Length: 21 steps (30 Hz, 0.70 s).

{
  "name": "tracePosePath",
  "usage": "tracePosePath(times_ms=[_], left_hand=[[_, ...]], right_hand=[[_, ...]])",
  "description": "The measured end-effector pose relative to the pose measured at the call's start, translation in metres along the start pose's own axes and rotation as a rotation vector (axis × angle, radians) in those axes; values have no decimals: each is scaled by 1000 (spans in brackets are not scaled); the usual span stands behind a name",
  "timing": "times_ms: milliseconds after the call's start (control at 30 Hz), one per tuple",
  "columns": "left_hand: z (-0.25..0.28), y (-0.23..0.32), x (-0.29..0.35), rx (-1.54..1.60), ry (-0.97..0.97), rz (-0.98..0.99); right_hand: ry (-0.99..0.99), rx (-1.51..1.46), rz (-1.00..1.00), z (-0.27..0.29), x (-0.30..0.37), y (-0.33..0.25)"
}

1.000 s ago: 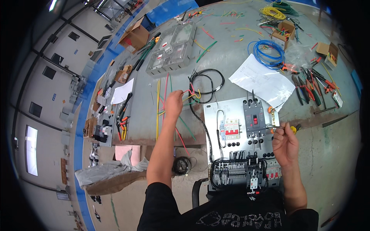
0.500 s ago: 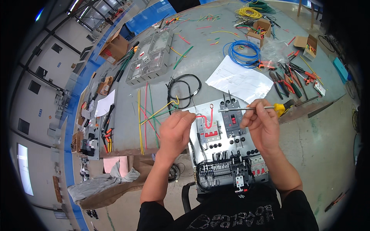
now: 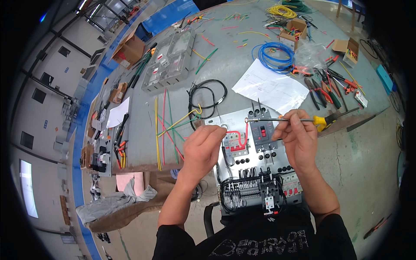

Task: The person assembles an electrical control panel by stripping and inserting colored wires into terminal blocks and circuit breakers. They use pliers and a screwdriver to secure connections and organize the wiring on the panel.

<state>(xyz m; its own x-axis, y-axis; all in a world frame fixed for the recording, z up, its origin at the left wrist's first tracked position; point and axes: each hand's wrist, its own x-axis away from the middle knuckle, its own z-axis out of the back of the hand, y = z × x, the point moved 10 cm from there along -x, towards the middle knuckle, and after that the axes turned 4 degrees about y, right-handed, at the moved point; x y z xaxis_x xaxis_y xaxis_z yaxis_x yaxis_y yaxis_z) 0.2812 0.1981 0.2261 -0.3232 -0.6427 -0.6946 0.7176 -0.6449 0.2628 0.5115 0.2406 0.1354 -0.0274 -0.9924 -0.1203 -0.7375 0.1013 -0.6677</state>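
Note:
Between the fingertips of my left hand [image 3: 203,146] is a bent red wire [image 3: 241,141], its looped end pointing up. My right hand [image 3: 300,139] holds a screwdriver [image 3: 320,123] with a yellow and black handle, its shaft level and pointing left. The tip meets the wire's looped end; whether a screw sits there is too small to tell. Below them lies a metal mounting plate [image 3: 255,164]. On it are a small breaker [image 3: 237,148] with red levers, partly behind the wire, and a larger dark breaker [image 3: 263,132] with a red toggle.
Black wiring and terminal blocks [image 3: 242,190] fill the plate's near end. A paper sheet [image 3: 268,89], a blue wire coil [image 3: 275,58], a black cable coil [image 3: 209,93] and several pliers [image 3: 323,93] lie on the grey table [image 3: 234,56]. Clear-covered boxes [image 3: 169,60] stand at left.
My left hand has shifted slightly right with the red wire. The wire's looped end now meets the screwdriver tip, where a gap showed before. The screwdriver has tilted a little.

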Motion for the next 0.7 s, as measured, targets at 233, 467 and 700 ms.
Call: tracePosePath(times_ms=[233, 467, 700], left_hand=[[-9, -3, 5, -5, -34, 3], [-20, 1, 5, -32, -115, -36], [-31, -8, 14, -12, -134, -4]], right_hand=[[19, -10, -19, 7, 1, 5], [12, 202, 58, 10, 4, -12], [-13, 221, 34, 15, 3, -7]])
